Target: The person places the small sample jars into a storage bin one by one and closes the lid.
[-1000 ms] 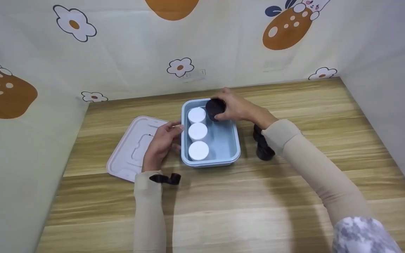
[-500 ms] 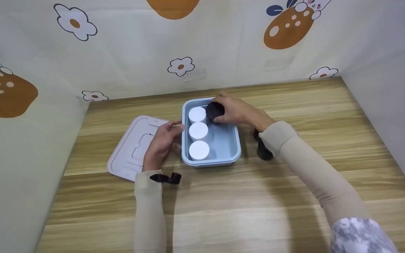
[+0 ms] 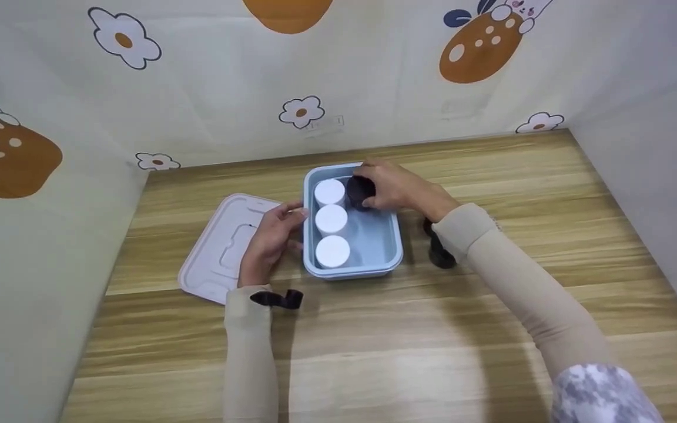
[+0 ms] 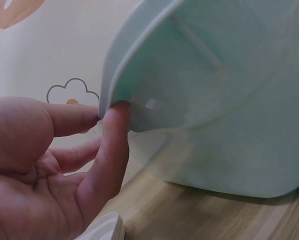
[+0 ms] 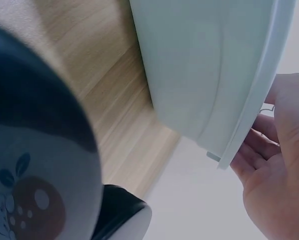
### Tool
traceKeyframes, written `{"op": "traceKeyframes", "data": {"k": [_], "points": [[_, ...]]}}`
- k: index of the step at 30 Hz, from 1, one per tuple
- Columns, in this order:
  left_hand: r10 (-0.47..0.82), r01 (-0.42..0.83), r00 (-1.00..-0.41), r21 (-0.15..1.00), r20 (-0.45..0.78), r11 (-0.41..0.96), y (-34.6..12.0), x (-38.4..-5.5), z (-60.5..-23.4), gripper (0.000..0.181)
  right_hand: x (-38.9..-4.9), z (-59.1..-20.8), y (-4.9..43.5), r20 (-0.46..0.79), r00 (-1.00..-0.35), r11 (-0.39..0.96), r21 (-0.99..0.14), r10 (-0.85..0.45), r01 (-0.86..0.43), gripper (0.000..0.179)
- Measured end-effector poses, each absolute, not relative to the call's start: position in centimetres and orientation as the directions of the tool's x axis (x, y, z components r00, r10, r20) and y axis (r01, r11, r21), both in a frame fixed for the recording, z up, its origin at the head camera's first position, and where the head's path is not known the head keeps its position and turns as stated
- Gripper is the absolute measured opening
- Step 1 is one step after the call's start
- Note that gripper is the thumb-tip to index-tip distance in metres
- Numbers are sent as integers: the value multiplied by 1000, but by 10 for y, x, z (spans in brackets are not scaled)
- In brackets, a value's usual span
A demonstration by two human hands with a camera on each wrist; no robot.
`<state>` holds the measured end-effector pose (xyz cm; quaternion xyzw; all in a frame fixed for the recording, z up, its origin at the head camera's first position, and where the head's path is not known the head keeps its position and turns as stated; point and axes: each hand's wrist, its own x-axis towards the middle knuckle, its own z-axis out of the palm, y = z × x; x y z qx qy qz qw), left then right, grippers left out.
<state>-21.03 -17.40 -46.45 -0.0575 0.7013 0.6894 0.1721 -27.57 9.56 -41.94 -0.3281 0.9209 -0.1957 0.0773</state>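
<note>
A light blue rectangular box [image 3: 376, 244] stands upright on the table, its top uncovered. My left hand [image 3: 272, 235] pinches the box's left rim between thumb and finger, as the left wrist view shows at the rim edge [image 4: 114, 75]. Inside the box, three white round-topped containers [image 3: 332, 251] line the left side. My right hand [image 3: 396, 187] holds a black round container [image 3: 359, 192] in the far right part of the box, beside the farthest white one. In the right wrist view the fingers of my right hand [image 5: 284, 155] reach over the rim, hiding what they hold.
A pale lid [image 3: 224, 252] lies flat on the table, left of the box and partly under my left hand. Black round containers [image 3: 443, 256] stand right of the box, partly hidden by my right sleeve. A patterned wall covering [image 3: 227, 100] rises behind the table.
My right hand has lowered slightly into the box with the black container, which now sits deeper beside the farthest white one. The left hand stays on the rim.
</note>
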Motion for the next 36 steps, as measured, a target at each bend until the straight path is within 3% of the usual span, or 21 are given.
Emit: {"op": "traceKeyframes", "data": {"k": [9,21,28,36], "points": [[167,-293,-942,956,-293,25,-171,-212,-465,44,-275,-421,98,-44,-743,694,-398,-668,-600,57],[157,-289,-944,957,-289,26,-170,-212,-463,43,-275,-402,117,-17,-790,653,-574,-613,-494,52],[161,-307,-938,951,-307,29,-172,-211,-463,44,-265,-393,132,44,-771,546,-680,-635,-489,48],[162,-312,-935,949,-314,39,-174,-211,-466,45,-252,-391,156,103,-786,495,-725,-610,-479,42]]}}
